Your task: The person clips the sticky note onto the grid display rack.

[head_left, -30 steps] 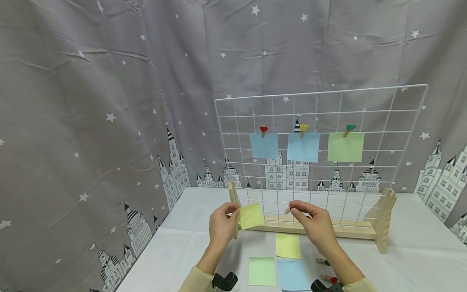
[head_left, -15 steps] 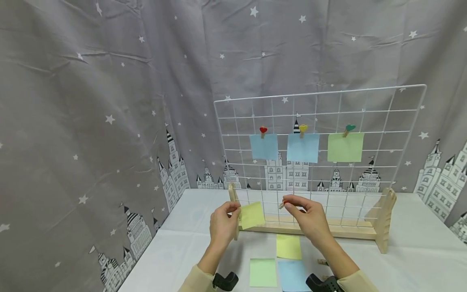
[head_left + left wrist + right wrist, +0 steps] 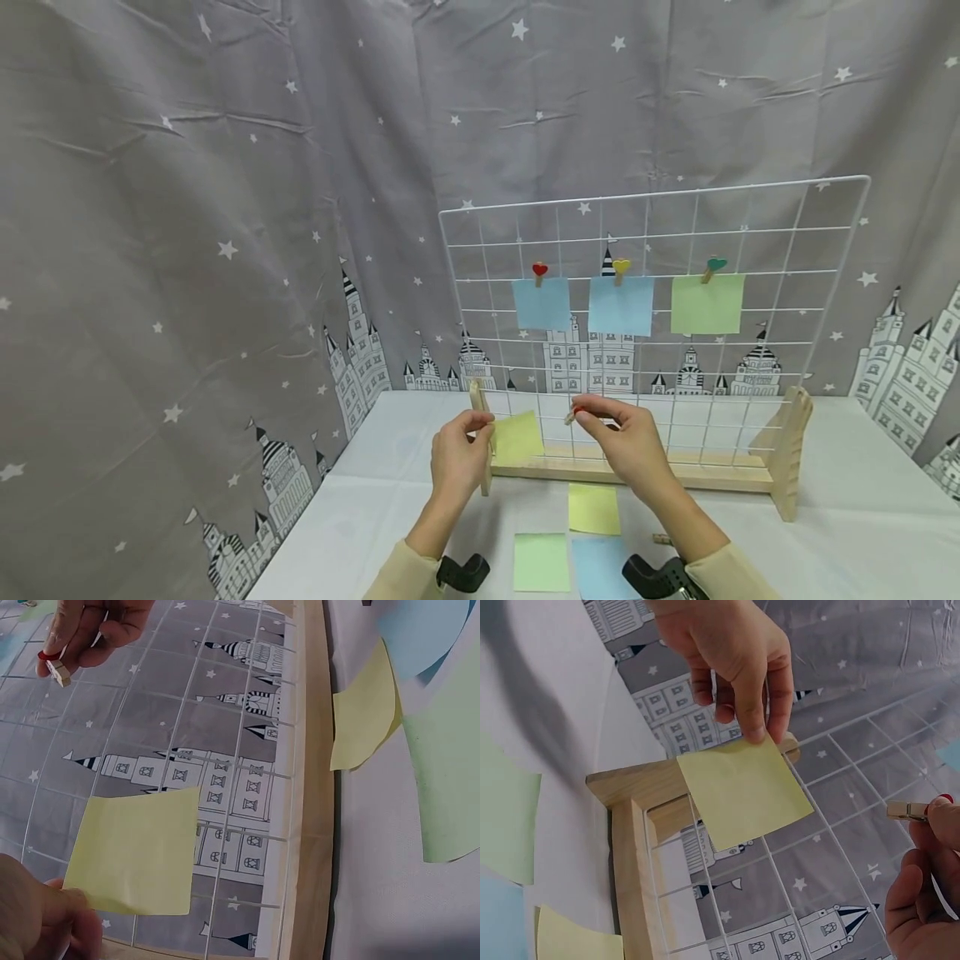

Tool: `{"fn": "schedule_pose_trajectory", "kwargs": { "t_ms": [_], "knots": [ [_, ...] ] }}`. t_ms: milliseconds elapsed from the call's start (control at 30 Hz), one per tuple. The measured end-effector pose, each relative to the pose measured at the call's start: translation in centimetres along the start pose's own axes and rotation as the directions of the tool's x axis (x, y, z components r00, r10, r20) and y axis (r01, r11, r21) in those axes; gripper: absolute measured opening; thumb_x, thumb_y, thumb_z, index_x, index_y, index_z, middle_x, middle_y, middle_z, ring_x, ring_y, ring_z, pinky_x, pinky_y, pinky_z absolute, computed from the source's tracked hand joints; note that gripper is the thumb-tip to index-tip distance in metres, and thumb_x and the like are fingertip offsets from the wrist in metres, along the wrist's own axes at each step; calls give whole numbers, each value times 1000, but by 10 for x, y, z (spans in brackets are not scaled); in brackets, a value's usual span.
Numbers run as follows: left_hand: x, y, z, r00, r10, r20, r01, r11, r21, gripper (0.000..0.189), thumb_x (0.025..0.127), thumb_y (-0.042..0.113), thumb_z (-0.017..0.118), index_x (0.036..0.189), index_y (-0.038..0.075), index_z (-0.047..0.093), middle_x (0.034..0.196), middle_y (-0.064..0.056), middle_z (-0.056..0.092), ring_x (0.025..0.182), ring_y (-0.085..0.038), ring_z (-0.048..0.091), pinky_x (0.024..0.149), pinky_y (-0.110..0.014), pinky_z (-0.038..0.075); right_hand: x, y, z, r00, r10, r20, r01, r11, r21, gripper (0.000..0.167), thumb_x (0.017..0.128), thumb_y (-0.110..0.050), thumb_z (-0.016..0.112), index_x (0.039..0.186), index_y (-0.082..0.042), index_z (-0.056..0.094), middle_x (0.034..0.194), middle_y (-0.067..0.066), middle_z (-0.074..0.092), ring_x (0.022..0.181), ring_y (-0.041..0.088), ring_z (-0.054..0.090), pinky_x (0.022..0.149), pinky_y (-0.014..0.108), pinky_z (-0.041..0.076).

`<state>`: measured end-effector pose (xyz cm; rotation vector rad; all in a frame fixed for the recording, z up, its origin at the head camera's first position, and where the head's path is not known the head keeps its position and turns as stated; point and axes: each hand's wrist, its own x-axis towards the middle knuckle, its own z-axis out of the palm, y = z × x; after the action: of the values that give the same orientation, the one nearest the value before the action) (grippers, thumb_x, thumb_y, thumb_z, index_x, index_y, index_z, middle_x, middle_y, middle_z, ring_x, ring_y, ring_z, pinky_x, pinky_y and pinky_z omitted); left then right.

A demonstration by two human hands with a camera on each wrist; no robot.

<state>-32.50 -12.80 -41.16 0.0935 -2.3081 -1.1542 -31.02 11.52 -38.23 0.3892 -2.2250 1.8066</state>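
While the left hand [image 3: 457, 458] pinches a yellow sticky note [image 3: 519, 437] by its edge, in front of the lower left of the wire grid panel [image 3: 647, 195], the right hand [image 3: 633, 442] grips a red-heart wooden clothespin [image 3: 907, 810] between thumb and finger, right of that note, apart from it. Higher up, heart clips [image 3: 621, 267] hold two blue notes [image 3: 542, 304] and a light green note [image 3: 707, 306]. On white table [image 3: 375, 517], before the wooden stand [image 3: 720, 477]: second yellow note [image 3: 594, 510], pale green note [image 3: 542, 562], lower blue note [image 3: 602, 567], partly hidden clothespin [image 3: 662, 539].

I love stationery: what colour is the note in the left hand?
Yellow; the note shows best from the right wrist.
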Motion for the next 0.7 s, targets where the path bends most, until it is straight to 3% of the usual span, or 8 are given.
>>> {"fn": "schedule_pose_trajectory", "kwargs": {
  "t_ms": [433,700],
  "knots": [
    [6,4,-3,1000,7,9,-8,1000,29,11,92,12,74,95,22,78,96,4,80,68,-8,62,61,-29,46,12,-6,0,1000,-4,20,4,1000,-7,24,99,-20,71,121,-14,76,114,6,77,106,9,66,82,19,54],
    [16,14,-6,998,69,-9,-68,997,39,12,91,11,74,94,21,79,93,3,80,68,-10,65,61,-30,48,18,-9,1,1000,13,17,-13,1000,2,24,98,-20,71,121,-13,76,118,5,76,115,17,65,84,21,53]
  ]
}}
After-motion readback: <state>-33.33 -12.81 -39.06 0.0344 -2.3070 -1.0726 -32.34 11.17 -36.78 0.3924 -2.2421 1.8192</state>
